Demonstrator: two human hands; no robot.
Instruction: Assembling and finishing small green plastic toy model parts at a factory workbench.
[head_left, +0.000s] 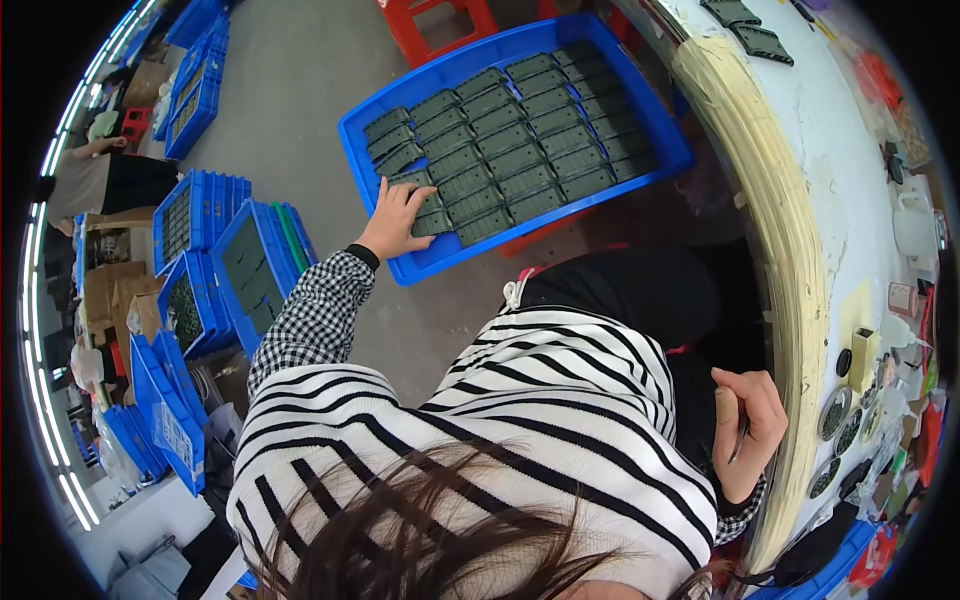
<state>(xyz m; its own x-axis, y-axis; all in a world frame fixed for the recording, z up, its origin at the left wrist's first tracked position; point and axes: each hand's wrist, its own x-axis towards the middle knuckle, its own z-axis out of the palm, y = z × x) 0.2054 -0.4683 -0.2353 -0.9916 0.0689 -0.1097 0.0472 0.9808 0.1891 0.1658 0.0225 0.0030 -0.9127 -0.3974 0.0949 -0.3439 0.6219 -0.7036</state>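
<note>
My left hand (396,216) reaches into the near left corner of a blue plastic tray (425,265). Its thumb and fingers span a dark green rectangular part (430,214), gripping it by its edges. Rows of similar dark green parts (515,150) lie side by side in the tray. At the right, beside the workbench edge, my right hand (748,430) is closed with its fingers curled. A thin shiny metal tool (740,442) shows between the fingers, and most of it is hidden in the palm.
Red stools (438,28) stand behind and under the tray. Stacked blue crates (200,215) with dark parts stand on the floor at the left, near another person (110,180). Along the right runs a white workbench (800,170) with dark green parts (762,44), bottles and small containers.
</note>
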